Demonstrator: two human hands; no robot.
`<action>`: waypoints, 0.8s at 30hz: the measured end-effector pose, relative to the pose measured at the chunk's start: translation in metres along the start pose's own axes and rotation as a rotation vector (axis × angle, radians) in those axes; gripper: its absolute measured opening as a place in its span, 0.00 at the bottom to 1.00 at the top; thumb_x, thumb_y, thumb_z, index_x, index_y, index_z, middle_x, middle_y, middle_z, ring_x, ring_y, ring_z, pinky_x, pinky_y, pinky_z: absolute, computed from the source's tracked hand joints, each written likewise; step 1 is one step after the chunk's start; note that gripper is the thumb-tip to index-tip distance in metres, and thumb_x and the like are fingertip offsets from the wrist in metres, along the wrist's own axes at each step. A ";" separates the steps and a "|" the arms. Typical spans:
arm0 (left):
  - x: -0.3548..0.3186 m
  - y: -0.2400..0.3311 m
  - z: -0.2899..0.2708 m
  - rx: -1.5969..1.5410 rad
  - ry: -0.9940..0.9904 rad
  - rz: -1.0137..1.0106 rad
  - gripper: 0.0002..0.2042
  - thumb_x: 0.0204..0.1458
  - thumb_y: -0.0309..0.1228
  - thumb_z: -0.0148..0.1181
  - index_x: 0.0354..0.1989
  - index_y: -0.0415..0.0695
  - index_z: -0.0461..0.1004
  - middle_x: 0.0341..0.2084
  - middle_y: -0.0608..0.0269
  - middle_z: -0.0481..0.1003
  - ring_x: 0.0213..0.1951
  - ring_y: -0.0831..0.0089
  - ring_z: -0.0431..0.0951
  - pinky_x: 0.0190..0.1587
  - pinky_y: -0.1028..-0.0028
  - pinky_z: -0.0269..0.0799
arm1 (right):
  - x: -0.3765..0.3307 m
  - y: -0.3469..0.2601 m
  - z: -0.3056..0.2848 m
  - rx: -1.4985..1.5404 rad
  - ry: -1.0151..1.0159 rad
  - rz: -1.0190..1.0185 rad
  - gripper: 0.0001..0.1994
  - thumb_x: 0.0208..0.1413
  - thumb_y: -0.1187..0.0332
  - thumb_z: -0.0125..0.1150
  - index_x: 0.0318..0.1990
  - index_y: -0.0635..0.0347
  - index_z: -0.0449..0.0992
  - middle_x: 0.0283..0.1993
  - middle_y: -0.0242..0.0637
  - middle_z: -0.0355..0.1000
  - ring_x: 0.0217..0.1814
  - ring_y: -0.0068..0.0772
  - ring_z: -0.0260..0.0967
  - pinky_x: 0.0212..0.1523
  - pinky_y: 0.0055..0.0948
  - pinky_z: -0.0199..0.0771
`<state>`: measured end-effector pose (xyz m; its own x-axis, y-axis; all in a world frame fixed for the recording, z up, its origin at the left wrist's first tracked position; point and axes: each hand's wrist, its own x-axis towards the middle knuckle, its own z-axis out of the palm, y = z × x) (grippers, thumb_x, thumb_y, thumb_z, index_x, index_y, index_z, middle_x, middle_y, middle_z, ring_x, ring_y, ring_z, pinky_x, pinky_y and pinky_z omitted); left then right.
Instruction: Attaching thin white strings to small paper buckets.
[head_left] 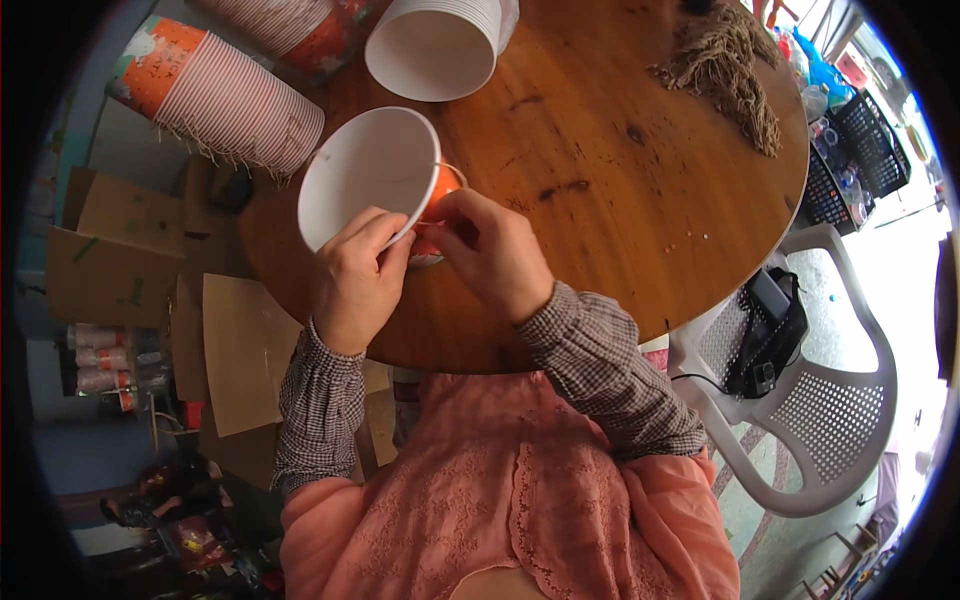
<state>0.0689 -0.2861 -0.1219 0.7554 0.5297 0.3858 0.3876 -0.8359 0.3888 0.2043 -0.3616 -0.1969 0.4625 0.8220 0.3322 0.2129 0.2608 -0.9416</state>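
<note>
A paper bucket (365, 165), white inside and orange outside, lies tilted on the table's near left part with its mouth toward me. My left hand (357, 280) is closed on its near rim, thumb and fingers pinching the edge. A thin tan cord (455, 170) loops out from the bucket's side beside the rim. My right hand (500, 250) is closed at that orange side, its fingertips pinched on the cord. The fingertips partly cover the cord's ends.
Stacked orange-printed paper buckets (235, 105) and a white-mouthed stack (430, 50) stand at the far left. A bundle of tan cords (730, 75) lies at the far right of the round wooden table (600, 230). Cardboard boxes (245, 350) are left; a plastic chair (830, 400) holding a black bag is right.
</note>
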 end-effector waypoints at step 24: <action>0.010 -0.048 -0.003 -0.288 0.267 -0.021 0.03 0.50 0.22 0.60 0.31 0.40 0.72 0.26 0.57 0.74 0.30 0.58 0.75 0.37 0.65 0.70 | 0.067 -0.020 0.026 -0.529 0.032 -0.618 0.04 0.50 0.75 0.61 0.35 0.58 0.74 0.30 0.35 0.71 0.36 0.38 0.70 0.54 0.41 0.66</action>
<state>0.0560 -0.2403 -0.1338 0.5697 0.5971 0.5648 0.2090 -0.7698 0.6030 0.2091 -0.2986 -0.1566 0.1512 0.5912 0.7922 0.8126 0.3820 -0.4401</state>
